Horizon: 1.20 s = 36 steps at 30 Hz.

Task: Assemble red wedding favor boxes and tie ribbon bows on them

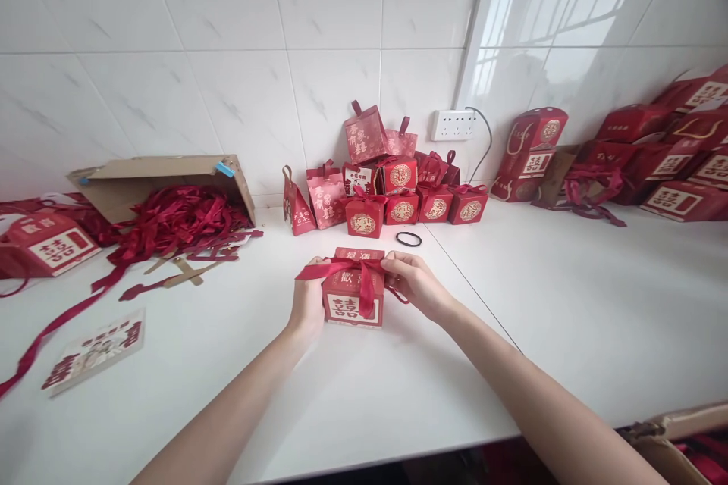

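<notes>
A small red gift box (340, 312) with a white double-happiness label stands upright on the white table in front of me. A dark red satin ribbon (367, 292) crosses its top, with one tail hanging down the front face and another sticking out to the left. My left hand (307, 307) grips the box's left side, its fingertips partly hidden behind the box and the ribbon. At the top right corner, my right hand (418, 280) is closed in a pinch on the ribbon. A thin red loop shows below those right fingers.
Behind the box lie a black hair tie (409, 239) and a stack of small red boxes (364, 217). At left are a cardboard box (164, 167) spilling ribbons (182, 216) and a printed card pack (96, 352). Larger red boxes (631, 125) stand right, near a wall socket (453, 125).
</notes>
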Each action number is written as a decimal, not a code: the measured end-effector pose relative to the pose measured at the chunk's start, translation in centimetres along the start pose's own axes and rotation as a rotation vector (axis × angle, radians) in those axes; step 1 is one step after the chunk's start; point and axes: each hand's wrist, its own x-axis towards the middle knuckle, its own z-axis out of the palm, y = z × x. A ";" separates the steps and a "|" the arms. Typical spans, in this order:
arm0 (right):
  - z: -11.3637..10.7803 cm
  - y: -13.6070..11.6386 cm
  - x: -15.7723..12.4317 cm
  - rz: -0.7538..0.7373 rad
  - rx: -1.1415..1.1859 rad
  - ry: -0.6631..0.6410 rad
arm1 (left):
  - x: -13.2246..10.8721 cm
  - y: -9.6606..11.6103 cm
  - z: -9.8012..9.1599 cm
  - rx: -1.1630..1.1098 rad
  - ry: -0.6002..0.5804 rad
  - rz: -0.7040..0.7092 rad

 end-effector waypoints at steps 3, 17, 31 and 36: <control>-0.5 0.0 0.3 0.015 0.050 0.000 | -0.2 0.1 0.2 -0.063 0.018 -0.049; -2.3 1.1 2.8 -0.110 -0.131 0.187 | 0.7 -0.5 -1.0 -0.041 -0.040 -0.108; -1.6 -7.2 14.3 -0.597 -1.354 0.563 | 1.5 -0.9 -2.0 0.123 0.092 0.162; -3.5 -7.1 15.9 -0.295 -1.603 0.592 | 1.3 -0.5 -1.8 0.109 0.083 0.155</control>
